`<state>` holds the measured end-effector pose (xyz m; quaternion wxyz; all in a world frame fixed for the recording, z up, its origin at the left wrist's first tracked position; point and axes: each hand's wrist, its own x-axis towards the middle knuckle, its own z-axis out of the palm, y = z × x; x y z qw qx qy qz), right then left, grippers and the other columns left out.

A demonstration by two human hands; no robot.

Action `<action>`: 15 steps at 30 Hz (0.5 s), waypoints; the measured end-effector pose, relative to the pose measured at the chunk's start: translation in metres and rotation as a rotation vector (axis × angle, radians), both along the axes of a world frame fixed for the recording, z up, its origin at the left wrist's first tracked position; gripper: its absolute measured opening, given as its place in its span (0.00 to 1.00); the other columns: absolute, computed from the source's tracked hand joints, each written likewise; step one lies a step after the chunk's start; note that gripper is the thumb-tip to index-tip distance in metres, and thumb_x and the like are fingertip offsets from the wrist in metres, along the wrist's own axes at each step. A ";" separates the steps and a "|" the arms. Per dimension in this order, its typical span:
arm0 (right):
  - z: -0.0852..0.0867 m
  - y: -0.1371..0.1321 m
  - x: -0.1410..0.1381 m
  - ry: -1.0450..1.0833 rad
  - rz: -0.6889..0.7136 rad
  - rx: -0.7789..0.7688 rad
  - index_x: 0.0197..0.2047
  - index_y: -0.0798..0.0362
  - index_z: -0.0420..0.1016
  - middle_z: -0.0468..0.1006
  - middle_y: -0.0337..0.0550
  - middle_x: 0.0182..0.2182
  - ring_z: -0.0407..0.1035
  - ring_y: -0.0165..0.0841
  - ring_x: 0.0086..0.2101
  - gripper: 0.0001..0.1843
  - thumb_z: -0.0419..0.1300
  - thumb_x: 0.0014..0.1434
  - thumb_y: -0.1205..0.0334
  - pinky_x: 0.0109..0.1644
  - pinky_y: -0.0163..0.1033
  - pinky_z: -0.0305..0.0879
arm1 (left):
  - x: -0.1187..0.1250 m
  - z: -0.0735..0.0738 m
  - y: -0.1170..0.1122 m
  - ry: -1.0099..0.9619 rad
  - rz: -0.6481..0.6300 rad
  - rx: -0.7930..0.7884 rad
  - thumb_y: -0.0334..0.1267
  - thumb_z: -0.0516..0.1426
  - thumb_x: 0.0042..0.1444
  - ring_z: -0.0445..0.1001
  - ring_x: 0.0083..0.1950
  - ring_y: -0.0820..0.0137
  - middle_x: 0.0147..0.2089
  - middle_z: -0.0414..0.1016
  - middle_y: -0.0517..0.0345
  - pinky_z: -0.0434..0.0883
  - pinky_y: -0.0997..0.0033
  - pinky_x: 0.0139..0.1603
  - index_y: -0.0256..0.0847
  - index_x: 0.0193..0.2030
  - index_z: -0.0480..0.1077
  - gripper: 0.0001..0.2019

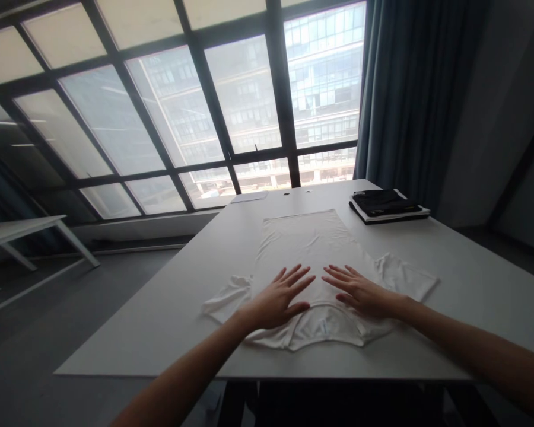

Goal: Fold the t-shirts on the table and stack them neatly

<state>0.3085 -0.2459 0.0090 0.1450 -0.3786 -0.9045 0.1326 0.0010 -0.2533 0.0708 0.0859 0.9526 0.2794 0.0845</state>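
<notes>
**White T-shirt (300, 240) Laid Out on White Desk (155, 332)**

From where I stand, the T-shirt lies spread near the middle of the desk's near half, its neckline (324, 327) close to the near edge and its hem toward the window (244, 95). Both sleeves extend outward and are rumpled; light creases cross the body.

The left hand (279, 298) is open, palm down, fingers spread over the upper part of the shirt. The right hand (361, 295) is likewise open and palm down, its fingers spread toward the left. The fingertips of the two hands are near one another, not touching. Neither hand grips the cloth.

A stack of folded garments (385, 204), black on top with white beneath, sits at the desk's far right, apart from the shirt, before a dark blue curtain (409, 95).
</notes>
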 end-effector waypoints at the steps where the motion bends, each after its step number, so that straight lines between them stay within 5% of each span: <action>1: -0.001 0.002 0.000 0.005 0.000 0.005 0.77 0.40 0.48 0.45 0.46 0.75 0.38 0.42 0.74 0.31 0.46 0.74 0.48 0.74 0.62 0.34 | 0.008 0.005 0.005 -0.027 0.001 0.006 0.55 0.48 0.71 0.43 0.80 0.58 0.79 0.47 0.54 0.45 0.44 0.77 0.54 0.78 0.47 0.32; 5: -0.005 0.015 0.008 0.058 -0.038 0.042 0.76 0.40 0.50 0.51 0.44 0.74 0.42 0.41 0.73 0.31 0.45 0.74 0.47 0.74 0.61 0.39 | 0.046 0.005 0.029 -0.042 0.010 -0.025 0.53 0.47 0.72 0.56 0.76 0.59 0.74 0.61 0.51 0.52 0.48 0.76 0.49 0.75 0.57 0.28; 12: -0.001 0.037 0.041 0.145 -0.226 0.178 0.67 0.51 0.70 0.72 0.51 0.64 0.62 0.45 0.66 0.26 0.50 0.71 0.54 0.70 0.55 0.57 | 0.085 -0.051 0.043 -0.022 0.043 -0.002 0.52 0.48 0.71 0.45 0.79 0.54 0.78 0.51 0.46 0.50 0.41 0.75 0.42 0.75 0.54 0.30; 15: 0.014 0.043 0.065 0.117 -0.432 0.203 0.64 0.53 0.74 0.75 0.52 0.61 0.69 0.45 0.61 0.25 0.51 0.69 0.57 0.67 0.50 0.62 | 0.084 -0.061 0.043 -0.071 0.043 -0.029 0.48 0.48 0.71 0.50 0.78 0.54 0.77 0.54 0.44 0.52 0.42 0.75 0.40 0.73 0.58 0.28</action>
